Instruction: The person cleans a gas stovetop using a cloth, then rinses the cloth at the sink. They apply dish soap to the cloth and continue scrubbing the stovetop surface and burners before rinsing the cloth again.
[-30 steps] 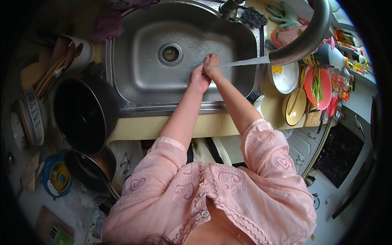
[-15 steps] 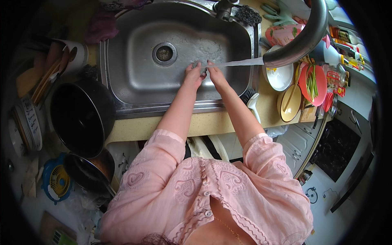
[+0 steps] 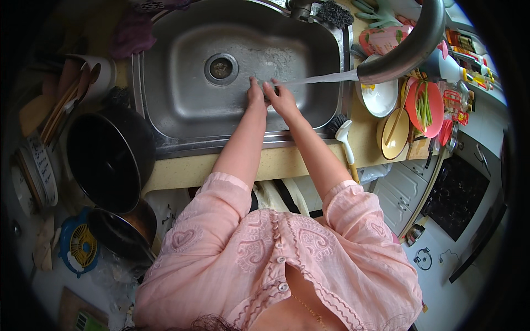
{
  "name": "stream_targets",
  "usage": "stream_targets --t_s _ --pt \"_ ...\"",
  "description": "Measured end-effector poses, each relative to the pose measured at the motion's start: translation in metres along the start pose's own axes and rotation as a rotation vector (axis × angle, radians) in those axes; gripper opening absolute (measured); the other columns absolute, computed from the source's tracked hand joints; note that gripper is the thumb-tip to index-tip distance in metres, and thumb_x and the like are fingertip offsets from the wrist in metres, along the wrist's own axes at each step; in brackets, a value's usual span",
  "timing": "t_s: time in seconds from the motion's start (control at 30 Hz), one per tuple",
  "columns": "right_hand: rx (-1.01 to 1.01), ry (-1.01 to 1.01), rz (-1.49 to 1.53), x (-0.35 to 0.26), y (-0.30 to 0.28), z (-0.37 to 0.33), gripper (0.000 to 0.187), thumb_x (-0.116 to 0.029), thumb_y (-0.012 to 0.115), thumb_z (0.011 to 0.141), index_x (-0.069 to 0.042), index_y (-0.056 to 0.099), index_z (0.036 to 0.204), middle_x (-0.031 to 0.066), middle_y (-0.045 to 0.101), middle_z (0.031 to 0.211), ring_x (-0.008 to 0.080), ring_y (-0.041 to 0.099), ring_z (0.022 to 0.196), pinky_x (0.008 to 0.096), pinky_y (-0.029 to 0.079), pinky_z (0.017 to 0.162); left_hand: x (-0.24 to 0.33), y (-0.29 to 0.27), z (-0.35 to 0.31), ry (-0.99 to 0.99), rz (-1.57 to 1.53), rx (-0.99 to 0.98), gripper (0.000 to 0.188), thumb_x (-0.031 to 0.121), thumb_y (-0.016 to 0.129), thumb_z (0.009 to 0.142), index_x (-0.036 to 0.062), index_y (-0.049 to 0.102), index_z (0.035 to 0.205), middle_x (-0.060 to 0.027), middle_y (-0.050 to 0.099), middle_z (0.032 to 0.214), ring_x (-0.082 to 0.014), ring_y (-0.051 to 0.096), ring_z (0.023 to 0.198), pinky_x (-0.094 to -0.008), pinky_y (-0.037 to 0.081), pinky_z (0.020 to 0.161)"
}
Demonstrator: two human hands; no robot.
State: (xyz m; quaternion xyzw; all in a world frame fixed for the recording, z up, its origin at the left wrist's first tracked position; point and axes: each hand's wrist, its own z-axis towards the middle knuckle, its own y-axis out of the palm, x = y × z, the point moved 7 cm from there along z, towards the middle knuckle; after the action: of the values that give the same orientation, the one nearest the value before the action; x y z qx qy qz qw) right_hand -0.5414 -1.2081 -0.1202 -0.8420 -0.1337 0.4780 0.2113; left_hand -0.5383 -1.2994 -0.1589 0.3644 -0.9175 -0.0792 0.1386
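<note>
A stream of water (image 3: 323, 79) runs from the thick grey faucet spout (image 3: 386, 71) into the stainless steel sink (image 3: 182, 105). Both my hands are in the basin, close together at the end of that stream, right of the round drain (image 3: 222, 69). My left hand (image 3: 256, 92) points forward with its fingers stretched out. Just beside it, my right hand (image 3: 283, 101) has its thumb and fingers apart, turned toward the left palm. No object shows in either hand, though the gap between the palms is partly hidden.
A large black pot (image 3: 110, 160) stands left of the sink. On the right counter are a white bowl (image 3: 386, 102), a yellow bowl (image 3: 398, 144), a red basin (image 3: 432, 118) with green stalks, and a white-handled brush (image 3: 345, 142) by the sink edge. A dark scrubber (image 3: 335, 15) lies behind.
My hands have drawn closer and shifted slightly left, the right one tilting toward the left. The water keeps running. The view has shifted slightly.
</note>
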Motion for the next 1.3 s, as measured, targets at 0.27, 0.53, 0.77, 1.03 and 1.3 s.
stream_targets --t_s 0.27,0.53,0.77,1.03,1.3 --pt "0.186 -0.132 -0.248 -0.018 -0.042 0.021 0.024 -0.011 0.056 0.076 -0.001 0.056 0.097 0.0157 0.062 0.079 0.0255 0.062 0.072 0.0315 0.047 0.064 0.020 0.006 0.006 0.215 0.277 -0.190 0.031 0.002 0.049 0.078 0.0056 0.047 0.108 -0.0090 0.052 0.100 -0.0193 0.053 0.084 -0.0325 0.045 0.069" --pt "0.117 -0.504 -0.226 -0.060 -0.004 -0.020 0.031 -0.025 0.058 0.077 0.001 0.052 0.094 0.0200 0.058 0.083 0.0351 0.057 0.077 0.0376 0.044 0.066 -0.010 0.018 0.013 -0.240 -0.159 -0.462 0.035 0.035 0.050 0.084 0.0076 0.049 0.105 -0.0113 0.053 0.102 -0.0251 0.052 0.093 -0.0392 0.044 0.084" --pt "0.317 -0.297 -0.407 -0.043 -0.024 0.035 0.021 -0.019 0.047 0.082 0.001 0.051 0.082 0.0234 0.055 0.086 0.0429 0.050 0.083 0.0468 0.040 0.072 -0.011 0.034 -0.009 -0.015 -0.118 -0.616 0.032 0.028 0.044 0.089 0.0087 0.046 0.115 -0.0087 0.048 0.114 -0.0229 0.046 0.104 -0.0380 0.040 0.088" --pt "0.059 -0.319 -0.156 -0.035 0.012 0.008 0.043 -0.016 0.039 0.085 0.005 0.034 0.122 0.0273 0.036 0.125 0.0409 0.033 0.117 0.0377 0.026 0.100 -0.024 0.012 0.033 -0.120 -0.081 -0.507 0.034 0.037 0.041 0.088 0.0098 0.049 0.107 -0.0083 0.050 0.108 -0.0215 0.047 0.103 -0.0363 0.038 0.087" --pt "0.006 -0.262 -0.233 -0.026 0.015 -0.008 0.046 -0.026 0.039 0.087 -0.004 0.033 0.127 0.0267 0.039 0.123 0.0377 0.030 0.121 0.0377 0.024 0.100 -0.017 0.016 0.015 -0.153 -0.064 -0.522 0.035 0.033 0.037 0.091 0.0093 0.042 0.115 -0.0081 0.049 0.110 -0.0217 0.048 0.099 -0.0387 0.042 0.085"
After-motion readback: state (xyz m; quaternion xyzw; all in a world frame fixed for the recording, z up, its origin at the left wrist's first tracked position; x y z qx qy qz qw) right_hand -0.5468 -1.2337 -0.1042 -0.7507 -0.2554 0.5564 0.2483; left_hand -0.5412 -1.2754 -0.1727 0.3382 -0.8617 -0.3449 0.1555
